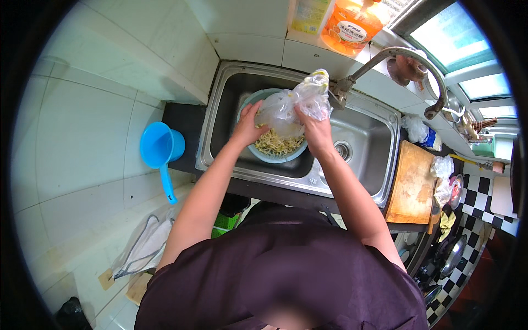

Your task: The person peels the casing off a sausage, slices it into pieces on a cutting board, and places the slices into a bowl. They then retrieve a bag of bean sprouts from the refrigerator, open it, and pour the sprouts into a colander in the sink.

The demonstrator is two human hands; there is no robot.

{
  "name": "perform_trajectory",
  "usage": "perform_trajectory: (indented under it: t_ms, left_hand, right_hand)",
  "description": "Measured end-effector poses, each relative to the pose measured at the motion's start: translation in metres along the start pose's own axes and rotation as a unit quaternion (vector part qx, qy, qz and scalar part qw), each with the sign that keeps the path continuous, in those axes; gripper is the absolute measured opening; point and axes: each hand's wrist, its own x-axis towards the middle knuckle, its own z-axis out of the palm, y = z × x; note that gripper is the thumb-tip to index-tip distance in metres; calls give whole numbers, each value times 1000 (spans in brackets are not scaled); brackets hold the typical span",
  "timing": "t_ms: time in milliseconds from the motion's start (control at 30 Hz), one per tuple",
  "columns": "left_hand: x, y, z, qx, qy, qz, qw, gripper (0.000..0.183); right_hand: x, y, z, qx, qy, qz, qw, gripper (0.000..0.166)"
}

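A clear plastic bag (284,108) hangs over a pale blue basin (281,160) in the left bowl of a steel double sink (367,136). My right hand (315,128) grips the crumpled upper part of the bag, where a few sprouts cling inside. Against the bag's left side rests my left hand (249,126), its fingers curled around the plastic near the mouth. Bean sprouts (278,144) lie in the basin below both hands. The far side of the basin is partly hidden by the bag.
A curved faucet (392,53) arches above the sink's right side. On the left counter stands a blue water ladle (159,144), its handle past the edge. To the right lie a wooden cutting board (412,185) and a knife (434,214). Behind stands an orange dish-soap bottle (350,29).
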Motion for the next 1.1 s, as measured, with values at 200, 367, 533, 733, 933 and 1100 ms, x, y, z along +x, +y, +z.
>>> perform_trajectory:
  t_ms: [200,367,533,733,933,1100]
  left_hand:
    - [24,13,6,-153,154,26,976,27]
    - [28,10,1,-379,-37,-220,898,35]
    - [13,36,-9,-714,-119,-168,669,30]
    - [-4,59,-10,-439,-175,-184,862,47]
    - [-3,47,-6,-410,-161,-218,871,37]
    - [-3,24,3,-545,49,-246,800,30]
  right_hand:
    - [-9,4,-19,-110,38,-85,989,27]
    - [-11,30,-30,-106,45,-53,992,30]
    - [-8,44,-21,27,8,49,998,23]
    - [6,53,-8,-334,-142,65,929,31]
    - [5,31,-1,-369,-183,6,911,48]
    - [-15,23,-5,-89,-89,61,990,87]
